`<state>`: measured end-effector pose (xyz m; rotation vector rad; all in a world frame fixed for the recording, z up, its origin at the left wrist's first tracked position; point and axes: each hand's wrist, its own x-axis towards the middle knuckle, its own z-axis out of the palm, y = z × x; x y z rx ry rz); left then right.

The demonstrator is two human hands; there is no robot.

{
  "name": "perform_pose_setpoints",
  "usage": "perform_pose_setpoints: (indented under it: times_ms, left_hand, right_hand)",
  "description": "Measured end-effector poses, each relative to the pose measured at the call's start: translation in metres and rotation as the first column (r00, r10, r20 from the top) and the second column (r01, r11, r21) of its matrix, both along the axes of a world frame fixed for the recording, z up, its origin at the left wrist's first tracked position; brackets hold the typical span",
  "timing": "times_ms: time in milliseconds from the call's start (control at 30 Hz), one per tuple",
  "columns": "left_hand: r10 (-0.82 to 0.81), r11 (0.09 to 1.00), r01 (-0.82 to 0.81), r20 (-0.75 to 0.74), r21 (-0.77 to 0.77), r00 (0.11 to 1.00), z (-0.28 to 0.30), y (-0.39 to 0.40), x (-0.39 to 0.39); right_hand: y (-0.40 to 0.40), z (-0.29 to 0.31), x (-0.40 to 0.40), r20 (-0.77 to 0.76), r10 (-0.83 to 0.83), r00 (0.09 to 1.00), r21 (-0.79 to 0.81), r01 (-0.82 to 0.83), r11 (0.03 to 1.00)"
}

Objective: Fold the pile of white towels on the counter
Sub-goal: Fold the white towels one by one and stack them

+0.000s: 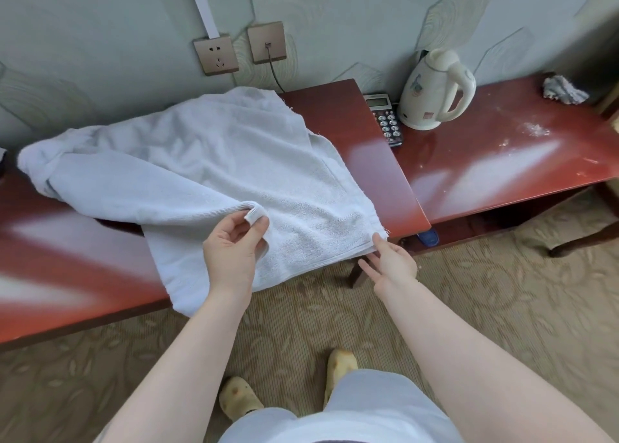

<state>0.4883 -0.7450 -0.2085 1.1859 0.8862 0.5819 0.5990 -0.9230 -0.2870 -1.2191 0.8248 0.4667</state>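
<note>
Head view: left hand (231, 244) pinches a corner of the towel (201, 161) spread on the counter (361, 147); right hand (390, 261), fingers straight, touches its near edge. First fold starting; next, probably grip that right corner too.

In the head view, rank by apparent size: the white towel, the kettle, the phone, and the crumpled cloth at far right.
1. white towel, by far the largest.
2. kettle.
3. phone and crumpled cloth: these look alike, and the kettle hides part of the phone, so I won't rank them.
</note>
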Motion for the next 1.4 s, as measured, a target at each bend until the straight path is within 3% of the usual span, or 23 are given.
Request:
perform_pose_setpoints:
  times_ms: [200,667,833,1000,1100,1167,1267,1333,1400]
  left_hand:
    - [0.028,0.999,-0.029,-0.053,-0.019,0.998,-0.007,-0.004,0.001]
    - [0.061,0.997,-0.065,-0.076,-0.047,0.995,-0.006,-0.004,0.005]
    - [0.058,0.997,-0.062,-0.064,-0.056,0.996,-0.006,-0.004,0.004]
    - [0.035,0.998,-0.038,-0.059,-0.050,0.998,-0.005,-0.003,0.001]
    - [0.023,0.999,-0.024,-0.055,-0.022,0.998,-0.003,0.000,0.001]
    - [0.017,1.000,-0.016,-0.058,0.007,0.998,-0.001,0.003,0.000]
    - [0.008,1.000,-0.008,-0.049,0.007,0.999,0.005,0.006,-0.001]
    - [0.005,1.000,-0.004,-0.056,0.021,0.998,0.008,0.009,-0.004]
    - [-0.022,0.996,0.030,-0.089,0.081,0.996,0.010,0.014,-0.010]
  right_hand:
    - [-0.010,0.002,0.014,0.001,-0.105,0.994,-0.022,0.105,0.994]
    - [-0.002,0.003,0.018,0.020,0.088,0.996,-0.346,-0.076,0.935]
    - [-0.012,0.000,0.011,0.071,0.187,0.980,-0.398,-0.144,0.906]
    - [-0.012,0.005,0.014,0.004,0.240,0.971,-0.350,-0.224,0.910]
    - [-0.009,0.011,0.009,0.113,0.238,0.965,-0.414,-0.172,0.894]
    - [-0.001,0.020,0.004,0.261,0.298,0.918,-0.477,-0.146,0.867]
    - [0.026,0.043,-0.007,0.459,0.503,0.732,-0.542,-0.217,0.812]
    - [0.054,0.062,-0.017,0.533,0.593,0.603,-0.540,-0.296,0.788]
    - [0.082,0.075,-0.027,0.560,0.636,0.530,-0.500,-0.396,0.770]
